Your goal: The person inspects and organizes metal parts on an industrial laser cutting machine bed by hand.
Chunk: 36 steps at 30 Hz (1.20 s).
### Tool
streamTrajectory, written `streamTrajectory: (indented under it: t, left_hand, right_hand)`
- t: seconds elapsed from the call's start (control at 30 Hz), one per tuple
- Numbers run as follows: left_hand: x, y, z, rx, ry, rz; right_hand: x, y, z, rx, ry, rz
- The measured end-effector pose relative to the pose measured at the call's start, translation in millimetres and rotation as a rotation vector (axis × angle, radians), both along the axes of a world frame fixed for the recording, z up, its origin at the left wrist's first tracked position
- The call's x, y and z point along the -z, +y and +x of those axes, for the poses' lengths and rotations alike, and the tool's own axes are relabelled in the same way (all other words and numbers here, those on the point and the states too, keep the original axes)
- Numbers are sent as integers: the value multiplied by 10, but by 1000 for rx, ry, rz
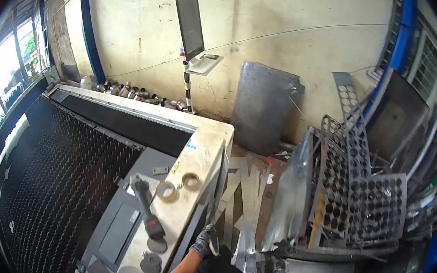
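My left hand (202, 243), in a grey knitted glove, is low in the middle of the head view, beside the pale machine ledge. Its fingers look curled near a pale, oblong piece (214, 243); what it grips I cannot make out. My right hand (278, 267), also gloved, is at the bottom edge near a dark metal bar, its fingers mostly hidden. On the ledge (209, 137) to the left lie a cordless angle grinder (145, 201), two tape rolls (167, 191), and several round discs (151, 264).
A cutting bed with toothed slats (60, 188) fills the left. A monitor (190, 24) stands on a striped pole behind the ledge. Metal strips (239, 187) cover the floor ahead. Perforated scrap sheets (377, 205) stand to the right; a large dark sheet (265, 105) leans on the wall.
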<state>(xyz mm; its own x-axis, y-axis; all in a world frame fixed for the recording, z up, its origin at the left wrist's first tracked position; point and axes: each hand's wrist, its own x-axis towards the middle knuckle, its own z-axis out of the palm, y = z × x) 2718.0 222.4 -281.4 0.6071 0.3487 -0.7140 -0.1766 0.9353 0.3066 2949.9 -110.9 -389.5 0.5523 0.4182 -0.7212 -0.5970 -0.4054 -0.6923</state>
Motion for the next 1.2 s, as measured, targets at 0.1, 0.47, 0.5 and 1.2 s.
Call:
streamTrajectory:
  t: [0.1,0.47,0.5,1.2]
  left_hand:
    - [73,749,784,-74,153,73]
    - [-243,3381,2434,-886,584,388]
    - [-109,3493,2479,-957,641,487]
    - [116,4133,3062,-1942,1139,-71]
  right_hand:
    - [-203,465,592,-61,-42,-247]
    - [149,2843,3575,-379,-154,-358]
    - [314,3134,3982,-426,-195,-311]
    - [-3041,12283,6166,-1193,-627,788]
